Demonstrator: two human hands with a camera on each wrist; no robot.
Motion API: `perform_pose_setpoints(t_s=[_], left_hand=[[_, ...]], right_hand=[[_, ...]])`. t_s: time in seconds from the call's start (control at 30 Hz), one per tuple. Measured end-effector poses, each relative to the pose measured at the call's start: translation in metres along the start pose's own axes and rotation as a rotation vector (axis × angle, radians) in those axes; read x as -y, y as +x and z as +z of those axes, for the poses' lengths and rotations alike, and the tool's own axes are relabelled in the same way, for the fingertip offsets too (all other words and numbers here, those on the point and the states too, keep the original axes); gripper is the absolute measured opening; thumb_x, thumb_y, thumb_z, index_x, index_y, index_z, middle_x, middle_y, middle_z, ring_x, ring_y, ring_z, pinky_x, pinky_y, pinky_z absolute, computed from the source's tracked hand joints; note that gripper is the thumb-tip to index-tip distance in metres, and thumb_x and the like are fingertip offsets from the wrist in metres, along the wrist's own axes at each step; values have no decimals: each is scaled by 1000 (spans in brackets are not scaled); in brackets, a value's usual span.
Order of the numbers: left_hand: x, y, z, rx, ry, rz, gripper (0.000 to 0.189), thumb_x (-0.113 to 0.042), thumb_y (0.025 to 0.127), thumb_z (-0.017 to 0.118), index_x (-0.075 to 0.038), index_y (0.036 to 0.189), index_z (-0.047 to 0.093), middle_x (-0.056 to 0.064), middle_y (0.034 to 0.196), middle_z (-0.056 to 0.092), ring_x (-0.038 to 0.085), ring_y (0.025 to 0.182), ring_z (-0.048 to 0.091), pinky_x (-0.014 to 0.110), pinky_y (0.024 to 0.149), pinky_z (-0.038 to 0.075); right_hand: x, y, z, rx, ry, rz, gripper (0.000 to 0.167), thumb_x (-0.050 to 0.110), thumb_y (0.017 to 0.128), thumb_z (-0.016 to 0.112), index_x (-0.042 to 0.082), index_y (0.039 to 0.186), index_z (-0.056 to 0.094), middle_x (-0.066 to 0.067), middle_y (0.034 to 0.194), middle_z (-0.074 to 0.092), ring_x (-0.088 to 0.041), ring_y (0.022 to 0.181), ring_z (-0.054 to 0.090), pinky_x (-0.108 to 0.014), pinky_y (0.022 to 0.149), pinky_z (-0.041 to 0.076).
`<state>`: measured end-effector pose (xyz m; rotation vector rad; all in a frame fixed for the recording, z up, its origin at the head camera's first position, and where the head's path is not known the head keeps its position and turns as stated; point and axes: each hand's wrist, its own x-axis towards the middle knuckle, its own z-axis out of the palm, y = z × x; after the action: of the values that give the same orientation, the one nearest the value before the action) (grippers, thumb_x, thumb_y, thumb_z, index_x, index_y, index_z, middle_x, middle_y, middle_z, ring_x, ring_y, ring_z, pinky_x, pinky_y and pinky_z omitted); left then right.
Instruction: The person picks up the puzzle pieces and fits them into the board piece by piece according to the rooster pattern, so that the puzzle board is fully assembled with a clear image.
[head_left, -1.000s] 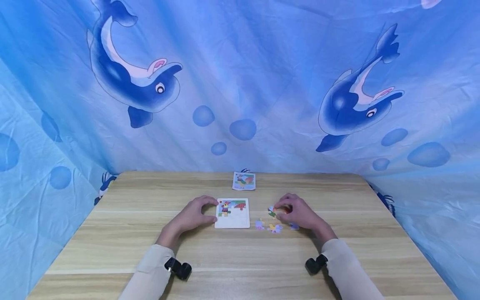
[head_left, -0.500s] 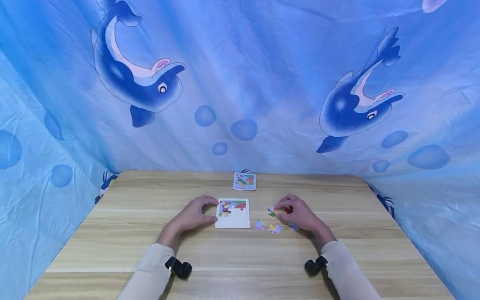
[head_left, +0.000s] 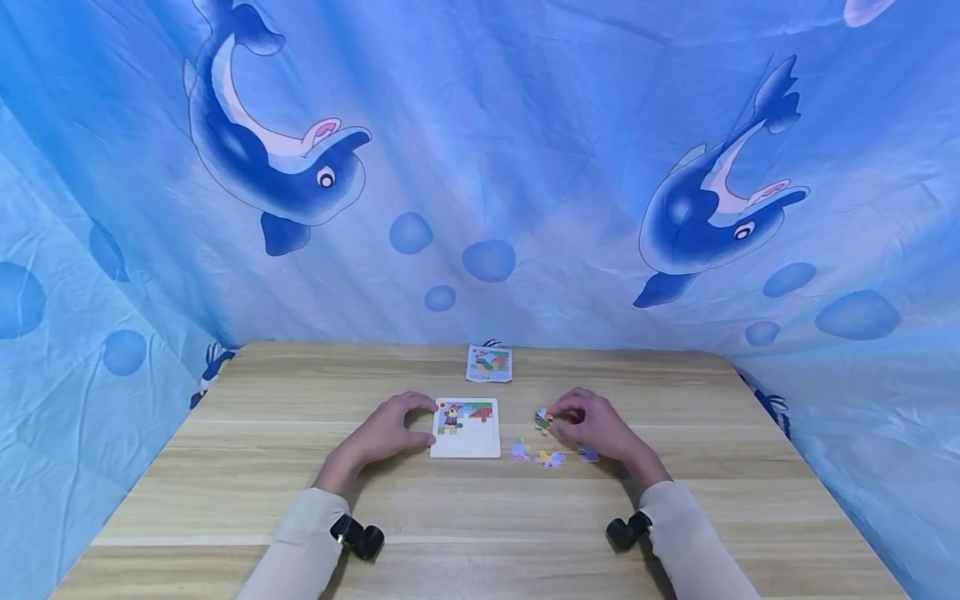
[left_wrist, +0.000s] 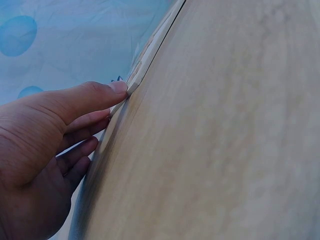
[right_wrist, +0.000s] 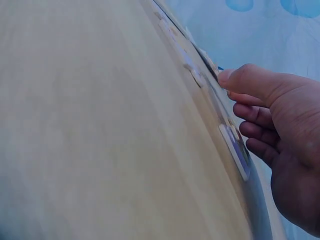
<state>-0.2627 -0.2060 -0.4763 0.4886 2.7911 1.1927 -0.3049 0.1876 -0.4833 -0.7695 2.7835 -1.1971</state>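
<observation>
In the head view, a square white puzzle board (head_left: 477, 439) lies mid-table, with several coloured pieces fitted along its top and left side. My left hand (head_left: 386, 429) rests at its left edge, thumb and forefinger spread apart. The left wrist view has the thumb (left_wrist: 112, 89) against the board's corner. To the right, my right hand (head_left: 596, 427) pinches a green and multicoloured puzzle piece (head_left: 543, 421) between thumb and forefinger. A reddish piece (head_left: 573, 416) is partly hidden beneath that hand.
Loose pieces lie close by: a lilac one (head_left: 519, 451), a yellow and lilac one (head_left: 551, 459), and another lilac one (head_left: 588, 453) by the right wrist. Behind the board is a picture card (head_left: 489, 364) at the table's back edge. A blue dolphin curtain (head_left: 480, 167) hangs beyond.
The green piece at my right fingertips has turned and shifted slightly, its outline now tilted. My left hand and the board stay in place.
</observation>
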Motion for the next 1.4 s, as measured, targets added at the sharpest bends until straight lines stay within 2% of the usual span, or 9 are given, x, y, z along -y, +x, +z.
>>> perform_pose_setpoints(t_s=[0.23, 0.37, 0.47, 0.73, 0.87, 1.23, 1.4], left_hand=[[0, 0, 1, 3, 0, -3, 46, -22, 87, 83, -12, 130, 68, 11, 144, 60, 36, 141, 50, 58, 121, 39], [-2, -1, 1, 6, -7, -12, 47, -23, 87, 82, -12, 131, 68, 11, 145, 59, 37, 143, 49, 58, 121, 38], [-2, -1, 0, 7, -14, -22, 47, -22, 88, 82, -12, 131, 68, 12, 146, 58, 38, 144, 48, 58, 122, 38], [-1, -1, 1, 7, -23, -29, 46, -20, 87, 82, -13, 130, 68, 10, 146, 59, 36, 144, 48, 57, 122, 38], [0, -1, 1, 5, -21, -13, 46, -20, 87, 82, -14, 130, 68, 10, 146, 59, 36, 143, 49, 57, 121, 39], [-1, 0, 1, 8, -15, -21, 47, -21, 87, 82, -14, 131, 68, 10, 147, 58, 36, 144, 48, 57, 122, 38], [-1, 0, 0, 6, -3, -7, 47, -22, 87, 82, -12, 131, 68, 11, 145, 59, 37, 142, 50, 58, 121, 38]], right_hand=[[10, 9, 8, -22, 22, -29, 21, 26, 87, 83, 22, 108, 80, 2, 112, 69, -17, 106, 63, -34, 93, 56], [19, 16, 16, -26, 18, -34, 20, 25, 87, 83, 22, 106, 80, 3, 112, 70, -20, 112, 63, -45, 103, 53], [27, 20, 24, -14, 17, -34, 20, 24, 86, 83, 22, 106, 80, 3, 113, 69, -20, 114, 62, -49, 106, 51], [46, 29, 42, 39, 44, -43, 18, 28, 90, 81, 25, 107, 79, 6, 114, 68, -18, 115, 60, -47, 104, 52], [51, 34, 52, 50, 65, -54, 19, 28, 90, 81, 23, 109, 79, 7, 114, 67, -17, 115, 60, -45, 104, 52], [65, 45, 70, 59, 69, -97, 20, 26, 90, 81, 21, 109, 80, 2, 116, 68, -22, 115, 61, -46, 101, 53], [68, 50, 76, 63, 48, -108, 21, 24, 88, 83, 19, 108, 81, 1, 113, 68, -18, 107, 61, -36, 94, 54]])
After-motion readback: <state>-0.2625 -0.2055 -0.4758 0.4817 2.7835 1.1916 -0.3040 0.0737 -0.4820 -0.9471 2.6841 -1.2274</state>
